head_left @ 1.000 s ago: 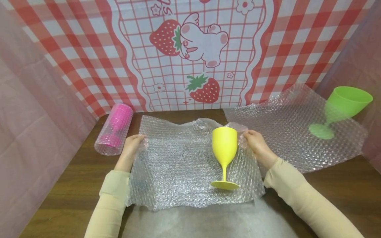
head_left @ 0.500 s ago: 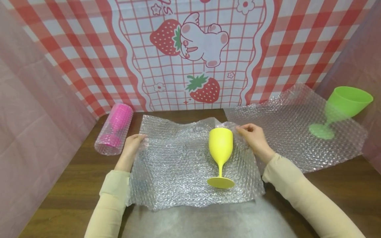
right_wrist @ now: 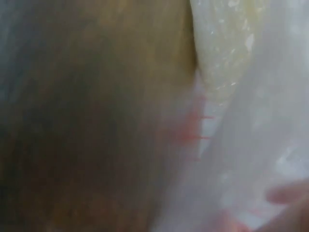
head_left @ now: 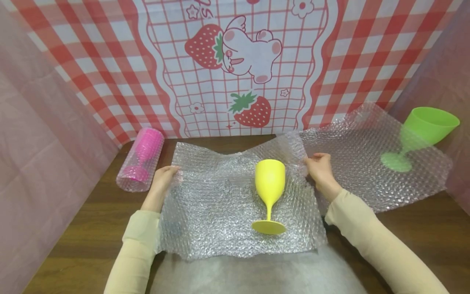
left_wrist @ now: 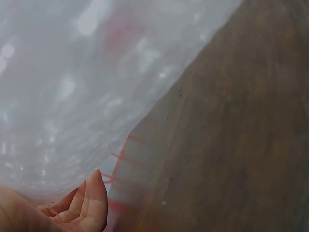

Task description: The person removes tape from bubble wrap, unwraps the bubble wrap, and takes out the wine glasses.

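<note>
A sheet of bubble wrap [head_left: 213, 208] spreads across the middle in the head view, with a yellow plastic goblet [head_left: 269, 179] lying on its right half, bowl away from me and foot toward me. My left hand [head_left: 163, 179] pinches the sheet's left edge; in the left wrist view its fingers [left_wrist: 94, 203] are at the border of the bubble wrap [left_wrist: 67, 111]. At the upper right edge, my right hand [head_left: 320, 172] pinches the film between thumb and fingers, just right of the goblet's bowl. The right wrist view is blurred, with fingers [right_wrist: 287, 193] partly showing.
At the left lies a pink goblet [head_left: 141, 157] rolled in bubble wrap. Another bubble wrap sheet [head_left: 352, 163] covers part of the right side, overlapping a green goblet [head_left: 431, 124]. A checked strawberry cloth [head_left: 253, 110] hangs behind the wooden table [head_left: 73, 237].
The right hand has shifted along the sheet's upper right edge, first inward, then outward, and the far right corner now stands more spread out. The yellow goblet has slid slightly left.
</note>
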Motion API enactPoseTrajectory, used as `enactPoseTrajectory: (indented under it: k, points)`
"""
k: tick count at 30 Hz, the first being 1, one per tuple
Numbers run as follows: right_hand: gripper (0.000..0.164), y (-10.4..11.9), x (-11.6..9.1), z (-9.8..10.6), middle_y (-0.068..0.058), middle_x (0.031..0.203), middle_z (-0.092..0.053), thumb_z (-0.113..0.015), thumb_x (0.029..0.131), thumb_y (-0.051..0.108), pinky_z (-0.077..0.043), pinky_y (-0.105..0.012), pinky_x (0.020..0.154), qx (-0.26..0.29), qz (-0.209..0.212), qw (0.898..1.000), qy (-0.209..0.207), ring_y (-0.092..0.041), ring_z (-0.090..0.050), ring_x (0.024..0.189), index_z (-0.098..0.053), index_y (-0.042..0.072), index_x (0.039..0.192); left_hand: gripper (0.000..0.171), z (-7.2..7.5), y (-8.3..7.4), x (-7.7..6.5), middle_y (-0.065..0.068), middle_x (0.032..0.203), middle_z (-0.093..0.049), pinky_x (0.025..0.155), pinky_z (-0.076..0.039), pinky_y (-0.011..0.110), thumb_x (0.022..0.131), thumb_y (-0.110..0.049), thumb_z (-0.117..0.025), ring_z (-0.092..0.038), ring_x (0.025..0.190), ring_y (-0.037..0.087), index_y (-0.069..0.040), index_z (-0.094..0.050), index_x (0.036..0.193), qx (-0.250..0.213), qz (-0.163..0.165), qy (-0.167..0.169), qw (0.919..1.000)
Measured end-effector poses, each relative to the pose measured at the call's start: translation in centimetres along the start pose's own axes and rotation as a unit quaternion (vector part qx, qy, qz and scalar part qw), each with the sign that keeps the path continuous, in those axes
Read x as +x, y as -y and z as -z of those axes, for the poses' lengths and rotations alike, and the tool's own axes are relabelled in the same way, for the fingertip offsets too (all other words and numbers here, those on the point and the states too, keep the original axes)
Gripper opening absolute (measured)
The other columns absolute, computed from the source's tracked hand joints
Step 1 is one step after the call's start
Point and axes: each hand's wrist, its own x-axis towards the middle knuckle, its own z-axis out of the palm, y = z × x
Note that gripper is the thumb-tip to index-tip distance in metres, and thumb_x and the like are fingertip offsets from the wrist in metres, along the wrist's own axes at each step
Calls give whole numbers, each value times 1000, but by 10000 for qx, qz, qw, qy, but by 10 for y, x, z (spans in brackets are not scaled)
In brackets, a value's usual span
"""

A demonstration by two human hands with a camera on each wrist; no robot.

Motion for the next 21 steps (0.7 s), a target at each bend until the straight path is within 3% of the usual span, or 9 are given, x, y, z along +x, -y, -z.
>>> enactPoseTrajectory:
  k: [3, 6, 8, 10, 12, 14, 16, 21]
  points:
    - [53, 4, -9, -1, -24, 135, -28, -43, 91, 15, -36, -41, 98, 1, 229, 9994, -273, -35, -36, 120, -19, -3, 134, 40, -1, 0, -1, 0, 86, -53, 65, -50, 16, 94, -15, -43, -54, 68, 2, 13, -43, 123, -31, 9, 1, 10000]
    - [49, 10, -23, -2, -24, 129, -30, -46, 90, 16, -35, -42, 96, -456, 1022, 9922, -545, -35, -35, 116, -26, -5, 131, 40, -1, -1, -2, -1, 85, -53, 65, -51, 16, 94, -14, -43, -54, 68, 2, 14, -43, 123, -109, -30, 32, 9999]
    - [45, 14, -34, -4, -25, 122, -35, -48, 90, 15, -40, -41, 86, -944, 1806, 9768, -664, -35, -42, 104, -33, -6, 126, 40, -1, -2, -2, -1, 84, -53, 65, -51, 15, 94, -14, -43, -55, 67, 2, 14, -42, 122, -192, -36, 41, 9998]
    - [40, 17, -45, -8, -23, 114, -41, -49, 90, 16, -42, -36, 74, -1444, 2524, 9544, -678, -30, -47, 88, -38, -7, 121, 40, 0, -2, -2, -2, 82, -54, 65, -51, 16, 93, -13, -43, -55, 66, 2, 15, -42, 123, -266, -49, 43, 9996]
    - [40, 21, -58, -13, -21, 108, -45, -52, 90, 22, -41, -32, 63, -1907, 2946, 9351, -501, -25, -48, 75, -42, -6, 117, 40, 0, -2, -2, -1, 82, -54, 65, -51, 15, 93, -12, -43, -55, 65, 2, 15, -41, 123, -304, -48, 53, 9995]
    - [52, 23, -68, -19, -21, 109, -46, -55, 88, 35, -44, -32, 60, -2330, 2978, 9257, -110, -24, -50, 72, -42, -5, 119, 40, 0, -3, -1, -1, 83, -54, 65, -51, 15, 94, -13, -43, -55, 65, 2, 15, -42, 123, -280, -49, 55, 9996]
    - [68, 22, -75, -25, -22, 115, -43, -57, 84, 47, -48, -37, 66, -2624, 2736, 9249, 310, -27, -53, 80, -38, -5, 124, 41, 0, -4, -1, -1, 85, -53, 65, -51, 16, 94, -13, -42, -55, 66, 2, 15, -41, 123, -259, -55, 79, 9996]
    - [100, 11, -80, -39, -29, 126, -30, -66, 70, 58, -47, -51, 83, -2585, 1986, 9399, 1021, -40, -50, 102, -23, -5, 134, 41, -1, -3, -1, -1, 83, -53, 64, -52, 16, 94, -12, -42, -55, 65, 2, 15, -40, 124, -338, -62, 80, 9994]
